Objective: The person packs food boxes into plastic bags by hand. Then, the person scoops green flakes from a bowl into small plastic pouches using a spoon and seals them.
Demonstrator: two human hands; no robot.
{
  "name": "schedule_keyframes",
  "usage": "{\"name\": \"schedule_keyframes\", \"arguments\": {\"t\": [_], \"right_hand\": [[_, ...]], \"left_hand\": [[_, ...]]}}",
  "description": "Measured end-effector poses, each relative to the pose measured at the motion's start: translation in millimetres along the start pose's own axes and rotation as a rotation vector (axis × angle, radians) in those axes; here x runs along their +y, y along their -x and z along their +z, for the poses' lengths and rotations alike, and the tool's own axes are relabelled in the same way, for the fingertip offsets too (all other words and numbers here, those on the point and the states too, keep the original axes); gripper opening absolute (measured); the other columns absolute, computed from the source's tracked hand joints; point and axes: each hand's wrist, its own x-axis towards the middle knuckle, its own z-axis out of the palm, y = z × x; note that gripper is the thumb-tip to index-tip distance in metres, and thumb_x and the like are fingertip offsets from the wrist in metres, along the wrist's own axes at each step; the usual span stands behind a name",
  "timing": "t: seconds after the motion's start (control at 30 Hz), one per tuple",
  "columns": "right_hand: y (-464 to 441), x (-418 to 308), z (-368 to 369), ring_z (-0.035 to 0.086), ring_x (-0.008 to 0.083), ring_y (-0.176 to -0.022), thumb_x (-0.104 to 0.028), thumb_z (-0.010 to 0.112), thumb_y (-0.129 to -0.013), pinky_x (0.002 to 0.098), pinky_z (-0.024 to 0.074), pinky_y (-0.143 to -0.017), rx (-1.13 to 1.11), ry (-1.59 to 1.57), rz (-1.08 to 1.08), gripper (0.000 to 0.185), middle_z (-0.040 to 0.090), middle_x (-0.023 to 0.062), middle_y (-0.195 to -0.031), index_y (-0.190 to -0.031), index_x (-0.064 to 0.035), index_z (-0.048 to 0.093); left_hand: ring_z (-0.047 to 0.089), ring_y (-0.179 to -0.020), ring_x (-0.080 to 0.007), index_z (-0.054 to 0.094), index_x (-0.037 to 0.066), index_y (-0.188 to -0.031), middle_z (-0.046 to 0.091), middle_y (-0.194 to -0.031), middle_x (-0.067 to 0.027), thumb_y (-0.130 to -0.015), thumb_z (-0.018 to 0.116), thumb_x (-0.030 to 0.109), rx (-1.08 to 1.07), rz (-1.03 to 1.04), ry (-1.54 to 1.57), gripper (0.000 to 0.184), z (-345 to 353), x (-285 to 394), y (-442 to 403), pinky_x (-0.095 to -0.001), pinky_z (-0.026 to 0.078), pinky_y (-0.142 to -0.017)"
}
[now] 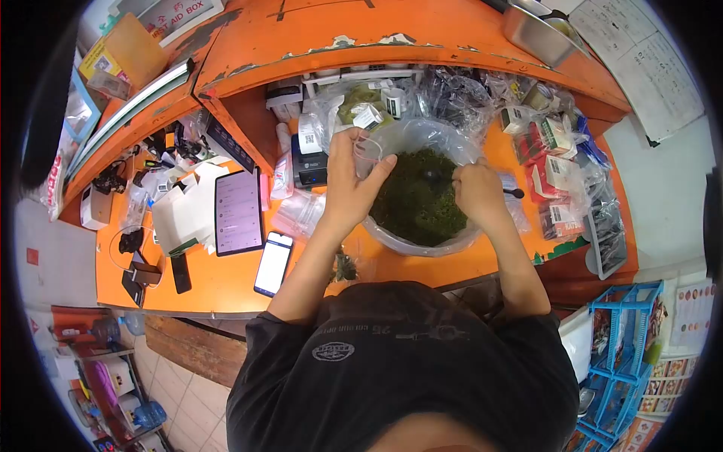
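A large tub lined with a clear plastic bag [459, 245] stands in front of me, holding a dark green, finely chopped leafy mass [422, 207]. At the tub's left rim, my left hand [351, 179] is closed around a small clear plastic cup [368, 153]. My right hand [477, 193] is closed over the tub's right side, gripping a spoon whose dark handle end [514, 193] sticks out to the right. The spoon's bowl appears to be down in the green mass, though it is hard to make out.
Left of the tub are clear plastic packaging [300, 215], a phone with a lit screen [273, 264], a tablet [239, 211] and a dark phone [181, 273]. Bagged boxes [553, 173] lie to the right. An orange shelf [392, 38] overhangs the back.
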Motion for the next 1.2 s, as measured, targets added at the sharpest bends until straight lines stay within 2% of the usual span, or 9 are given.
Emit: {"name": "schedule_keyframes", "arguments": {"t": [0.07,0.17,0.27,0.37,0.57,0.87,1.07,1.17,1.2], "right_hand": [[-8,-3,4,0.061,0.0351,-0.084,-0.005,0.060,-0.073,0.0424,0.0492,-0.075,0.119,0.034,0.037,0.017,0.066,0.0178,-0.079,-0.083,-0.0070,0.073],[-21,-4,15,0.064,0.0348,-0.081,-0.004,0.056,-0.075,0.0437,0.0504,-0.073,0.086,-0.020,0.046,0.022,0.066,0.0206,-0.079,-0.088,-0.0071,0.073],[-22,-11,21,0.065,0.0347,-0.081,-0.004,0.054,-0.076,0.0426,0.0511,-0.075,-0.017,-0.116,-0.036,0.024,0.067,0.0209,-0.084,-0.091,-0.0061,0.073],[-21,-20,18,0.064,0.0340,-0.090,-0.003,0.053,-0.075,0.0411,0.0502,-0.084,-0.245,-0.250,-0.009,0.029,0.067,0.0194,-0.094,-0.096,-0.0070,0.073],[-18,-10,31,0.064,0.0334,-0.091,-0.007,0.055,-0.075,0.0395,0.0501,-0.084,-0.392,-0.499,-0.101,0.026,0.068,0.0161,-0.094,-0.093,-0.0069,0.073],[-13,8,2,0.066,0.0317,-0.083,-0.009,0.059,-0.074,0.0378,0.0510,-0.077,-0.304,-0.474,0.032,0.023,0.069,0.0162,-0.088,-0.093,-0.0042,0.072],[-11,40,1,0.065,0.0187,-0.069,-0.010,0.061,-0.076,0.0302,0.0499,-0.066,-0.276,-0.697,0.070,0.022,0.067,0.0125,-0.073,-0.093,0.0007,0.070],[-8,44,-20,0.061,0.0131,-0.066,-0.009,0.061,-0.079,0.0269,0.0481,-0.062,-0.157,-0.922,0.081,0.022,0.066,0.0096,-0.071,-0.094,0.0050,0.068],[-7,40,-40,0.061,0.0132,-0.067,-0.009,0.060,-0.081,0.0266,0.0482,-0.062,-0.168,-0.816,0.083,0.022,0.066,0.0093,-0.073,-0.094,0.0075,0.067]], "left_hand": [[0.050,-0.094,-0.0291,0.046,-0.001,-0.109,0.050,-0.099,-0.0150,-0.080,0.071,0.025,0.017,-0.019,0.052,0.047,1,-2,0,-0.0366,0.041,-0.083],[0.051,-0.093,-0.0291,0.047,-0.002,-0.107,0.050,-0.100,-0.0151,-0.080,0.071,0.024,0.038,-0.011,0.038,0.045,4,-6,2,-0.0370,0.040,-0.084],[0.051,-0.093,-0.0293,0.047,-0.002,-0.107,0.051,-0.100,-0.0153,-0.080,0.071,0.024,0.041,-0.004,0.009,0.044,3,-8,4,-0.0373,0.040,-0.085],[0.051,-0.093,-0.0293,0.047,-0.002,-0.107,0.052,-0.099,-0.0157,-0.080,0.071,0.024,0.050,-0.013,0.009,0.044,0,-8,4,-0.0373,0.040,-0.084],[0.051,-0.092,-0.0284,0.047,-0.002,-0.107,0.052,-0.098,-0.0161,-0.080,0.070,0.024,0.045,-0.011,0.023,0.044,1,-9,5,-0.0370,0.040,-0.084],[0.052,-0.092,-0.0206,0.044,0.000,-0.117,0.053,-0.096,-0.0119,-0.080,0.070,0.021,-0.028,-0.095,0.131,0.050,4,5,4,-0.0316,0.042,-0.081],[0.048,-0.098,-0.0171,0.046,0.002,-0.119,0.050,-0.099,-0.0078,-0.080,0.070,0.013,-0.206,-0.075,0.117,0.048,16,-7,5,-0.0283,0.039,-0.086],[0.052,-0.093,-0.0189,0.049,-0.001,-0.114,0.053,-0.099,-0.0091,-0.078,0.072,0.015,-0.324,-0.049,0.173,0.045,25,-14,5,-0.0327,0.044,-0.081],[0.053,-0.091,-0.0182,0.050,0.000,-0.113,0.053,-0.100,-0.0091,-0.077,0.071,0.012,-0.392,-0.164,0.238,0.044,28,-16,6,-0.0305,0.044,-0.081]]}}
